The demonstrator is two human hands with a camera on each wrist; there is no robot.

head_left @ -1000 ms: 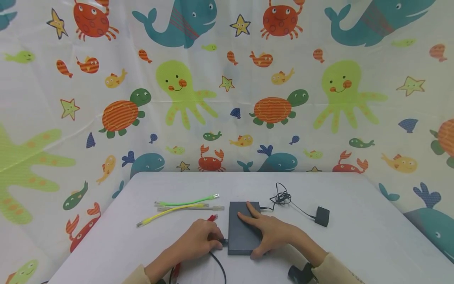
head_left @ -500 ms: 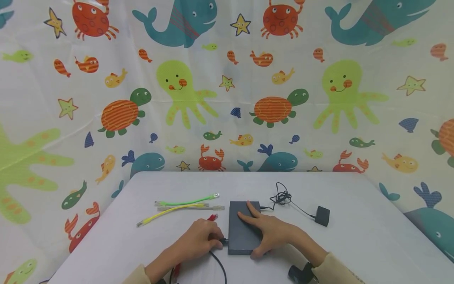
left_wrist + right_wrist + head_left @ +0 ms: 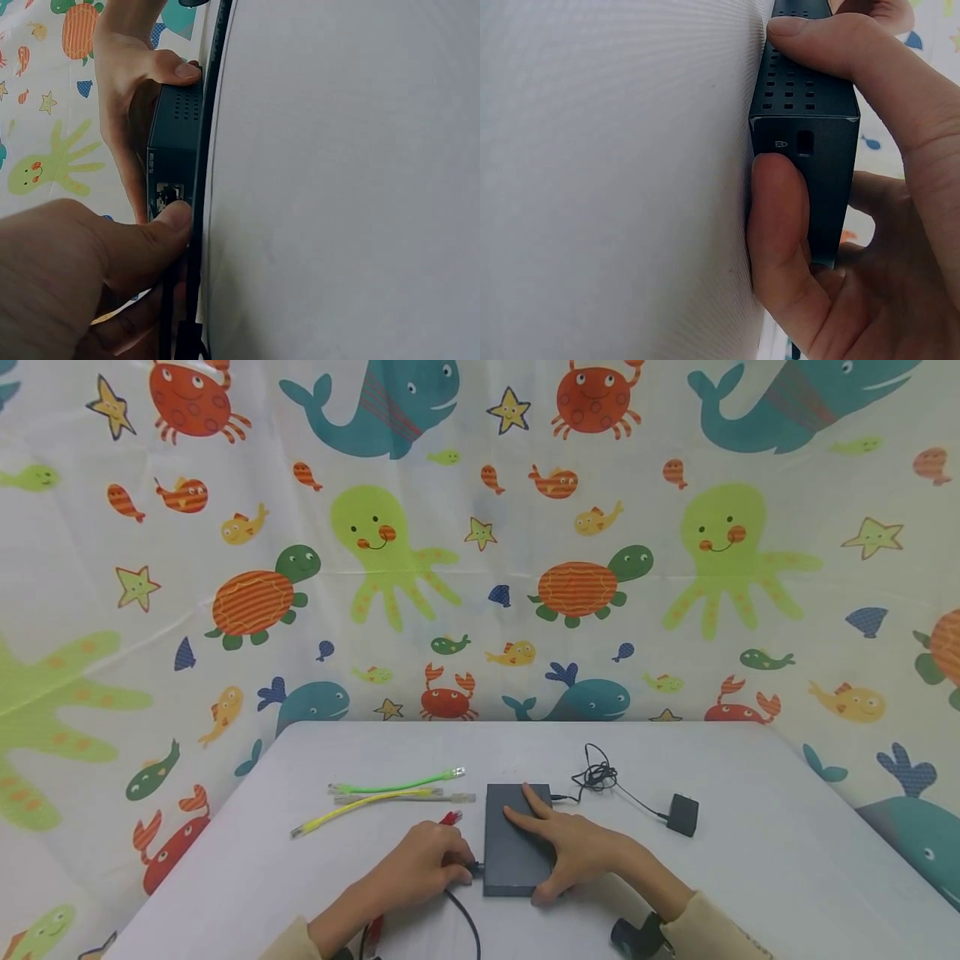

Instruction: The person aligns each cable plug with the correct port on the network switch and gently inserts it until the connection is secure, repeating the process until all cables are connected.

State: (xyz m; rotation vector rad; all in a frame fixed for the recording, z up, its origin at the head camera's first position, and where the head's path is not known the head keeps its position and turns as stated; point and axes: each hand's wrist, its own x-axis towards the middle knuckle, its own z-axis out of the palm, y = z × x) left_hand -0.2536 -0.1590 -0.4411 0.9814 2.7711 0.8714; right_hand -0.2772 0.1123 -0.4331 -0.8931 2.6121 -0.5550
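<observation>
Looks partway there, IMO. Dark box point(image 3: 512, 853) dead ahead at 12, flat on the white table point(image 3: 750, 860), power lead point(image 3: 597, 778) apparently plugged in at its 1 o'clock. Black plug point(image 3: 477, 868) pinched in left hand point(image 3: 427, 864) at the 8 o'clock edge, maybe fully in, can't tell. Wide-spread grip around 4 o'clock from right hand point(image 3: 573, 852). Left over: green cable point(image 3: 405, 786), yellow cable point(image 3: 352, 807), grey cable point(image 3: 452, 797) loose at 10, red cable point(image 3: 452, 817) near 9.

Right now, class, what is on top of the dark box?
The right hand lies partly over the dark box, two fingers spread across its top. The surface beneath them is covered.
</observation>
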